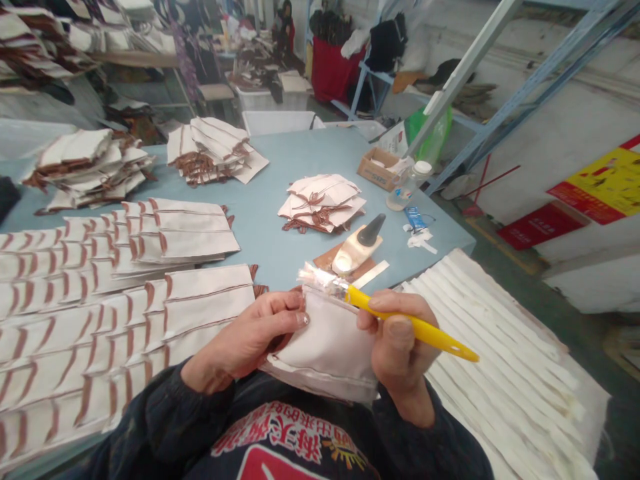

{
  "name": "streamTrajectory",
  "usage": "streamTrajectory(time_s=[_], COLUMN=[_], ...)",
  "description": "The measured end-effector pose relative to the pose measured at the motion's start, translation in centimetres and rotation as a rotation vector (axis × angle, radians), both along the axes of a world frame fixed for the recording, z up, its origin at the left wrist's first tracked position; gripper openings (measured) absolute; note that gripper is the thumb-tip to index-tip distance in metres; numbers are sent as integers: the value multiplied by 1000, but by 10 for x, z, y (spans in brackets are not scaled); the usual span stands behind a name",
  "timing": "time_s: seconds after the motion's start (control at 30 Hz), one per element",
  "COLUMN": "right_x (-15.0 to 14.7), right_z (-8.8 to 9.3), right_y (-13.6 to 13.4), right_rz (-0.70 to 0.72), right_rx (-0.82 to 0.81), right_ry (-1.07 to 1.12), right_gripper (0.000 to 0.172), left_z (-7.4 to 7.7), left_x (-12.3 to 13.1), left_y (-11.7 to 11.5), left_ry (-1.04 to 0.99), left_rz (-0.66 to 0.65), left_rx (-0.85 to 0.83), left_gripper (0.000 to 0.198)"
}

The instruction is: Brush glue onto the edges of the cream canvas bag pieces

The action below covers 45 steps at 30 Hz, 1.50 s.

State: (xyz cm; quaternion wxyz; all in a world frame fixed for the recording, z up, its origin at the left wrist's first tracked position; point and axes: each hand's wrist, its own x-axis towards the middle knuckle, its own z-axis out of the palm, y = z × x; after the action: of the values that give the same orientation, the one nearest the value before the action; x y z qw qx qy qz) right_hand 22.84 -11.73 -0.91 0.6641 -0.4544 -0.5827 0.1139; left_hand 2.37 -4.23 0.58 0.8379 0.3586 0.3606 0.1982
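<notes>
My left hand (263, 330) pinches the left edge of a pale sewn fabric piece (320, 350), held close to my chest. Wrapped round the yellow handle of a brush (415, 323), my right hand (403, 337) is closed. The brush's whitish bristles lie at the top edge of the fabric piece, and the right fingers rest near its right side. Just beyond the bristles, a cream container (357, 250) with a dark grey spout-like end lies on a brown board. A white strip (373, 274) is beside it.
Rows of overlapping pale pieces with brown edges (200, 240) cover the left of the blue table (270, 247). Stacks (323, 200) stand further back. A clear jar (410, 185) and a small cardboard box (379, 170) are at the far right. Long white strips (500, 360) lie to my right.
</notes>
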Motion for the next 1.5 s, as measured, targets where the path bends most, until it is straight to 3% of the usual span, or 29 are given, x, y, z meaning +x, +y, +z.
streamTrajectory(time_s=[0.17, 0.3, 0.37, 0.47, 0.6, 0.73, 0.9, 1.03, 1.13, 1.23, 1.37, 1.5], right_x=[-1, -3, -2, 4, 13, 16, 12, 3, -6, -12, -17, -22], right_z=[-7, -14, -12, -2, 10, 1, -15, 0, 18, 30, 35, 34], right_y=[13, 19, 20, 24, 32, 47, 61, 36, 4, -17, -23, -24], right_rz=[-284, -313, -336, -390, -397, -365, -319, -356, -291, -253, -280, -261], right_rx=[-29, -76, -81, -123, -170, -212, -215, -165, -180, -191, -237, -255], right_ry=[-250, -440, -416, -268, -143, -119, -120, 22, 194, 223, 255, 234], right_gripper=[21, 21, 23, 26, 31, 32, 32, 30, 34, 33, 36, 35], left_z=[2, 2, 2, 1, -3, -14, -18, -18, -21, -23, -23, -26], left_x=[4, 5, 0, -17, -36, -36, -29, -26, -25, -26, -23, -14], left_y=[1, 7, 12, 20, 20, 10, 1, -4, -10, -15, -16, -11], left_ry=[-5, 13, 16, 61, 125, 254, 188, 195, 265, 313, 294, 239], left_rz=[-27, -58, -77, -116, -207, -247, -326, -323, -272, -185, -94, -60], left_rx=[41, 88, 143, 355, 559, 766, 848, 901, 956, 1118, 1417, 1572], left_gripper=[38, 44, 50, 53, 36, 14, 27, 27, 31, 26, 26, 32])
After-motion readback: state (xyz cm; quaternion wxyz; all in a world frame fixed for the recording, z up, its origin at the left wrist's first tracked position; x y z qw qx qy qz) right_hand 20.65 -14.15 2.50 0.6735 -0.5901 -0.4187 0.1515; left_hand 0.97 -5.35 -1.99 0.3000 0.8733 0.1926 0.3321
